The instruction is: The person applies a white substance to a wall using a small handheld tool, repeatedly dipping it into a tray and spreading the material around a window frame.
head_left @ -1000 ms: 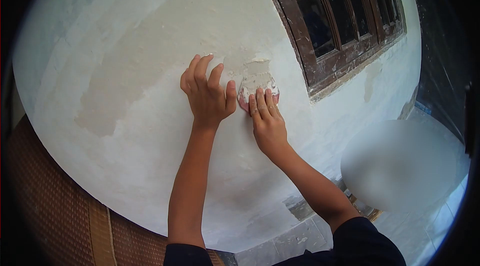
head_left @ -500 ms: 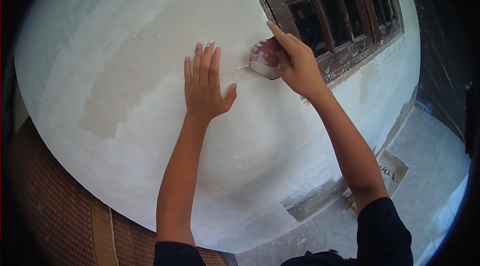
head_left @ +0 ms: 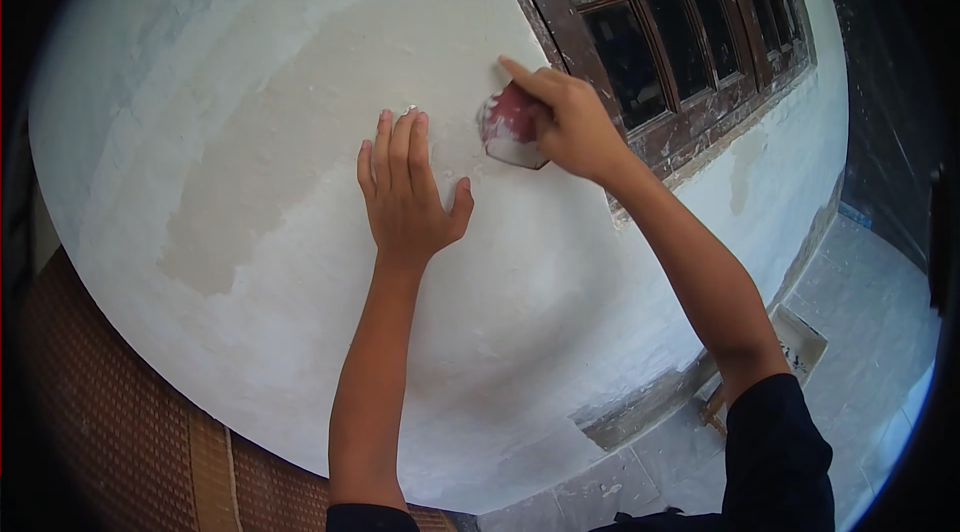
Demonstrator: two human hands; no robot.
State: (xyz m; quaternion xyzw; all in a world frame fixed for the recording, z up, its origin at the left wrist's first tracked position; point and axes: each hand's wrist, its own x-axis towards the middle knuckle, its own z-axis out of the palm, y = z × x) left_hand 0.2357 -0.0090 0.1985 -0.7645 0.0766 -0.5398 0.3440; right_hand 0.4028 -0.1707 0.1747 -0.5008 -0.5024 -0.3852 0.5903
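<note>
My right hand [head_left: 577,128] grips a red putty scraper [head_left: 511,122] smeared with white, its index finger stretched up past the tool. The scraper lies against the white wall [head_left: 520,302], a little left of the window frame's lower corner. To the left of it, my left hand [head_left: 408,202] rests flat on the wall, fingers up and thumb apart, holding nothing. A small shiny whitish spot shows at one fingertip. Around and above the left hand spreads a beige patch [head_left: 250,162] on the wall.
A brown wooden window [head_left: 655,122] with dark panes fills the upper right. Grey floor tiles [head_left: 860,302] run along the wall's base, where a shallow tray [head_left: 803,344] sits partly behind my right arm. Brown woven material [head_left: 110,392] lies at lower left.
My right hand has moved left and slightly down along the wall with the scraper. The left hand sits a little lower in view, still flat. The view has shifted slightly.
</note>
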